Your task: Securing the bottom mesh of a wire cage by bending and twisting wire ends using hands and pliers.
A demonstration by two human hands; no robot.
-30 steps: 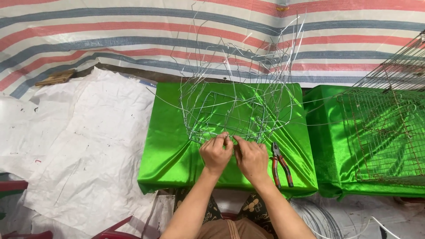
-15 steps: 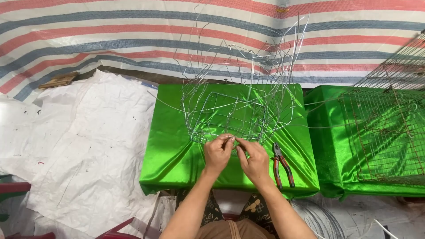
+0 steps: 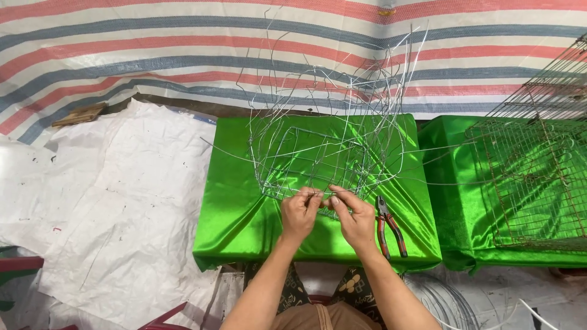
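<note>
While both hands pinch thin silver wire, a half-built wire frame (image 3: 318,153) stands on the green satin-covered bench (image 3: 235,208).

The left hand (image 3: 299,214) and right hand (image 3: 353,215) meet at the frame's 6 o'clock edge, fingers pressed together on one strand between them, thumbs against forefingers. Loose wire ends rise from the frame toward 12 o'clock. One pair of red-handled pliers (image 3: 389,225) lies on the bench just beside the right hand, at its 3 o'clock. A second green-covered bench (image 3: 458,208) at 3 o'clock carries one rusty wire-mesh cage (image 3: 532,177). One white plastic sheet (image 3: 104,201) covers the floor at 9 o'clock; one red, blue and white striped tarpaulin (image 3: 153,49) hangs across 12 o'clock. A coil of wire (image 3: 440,299) lies at 5 o'clock.
</note>
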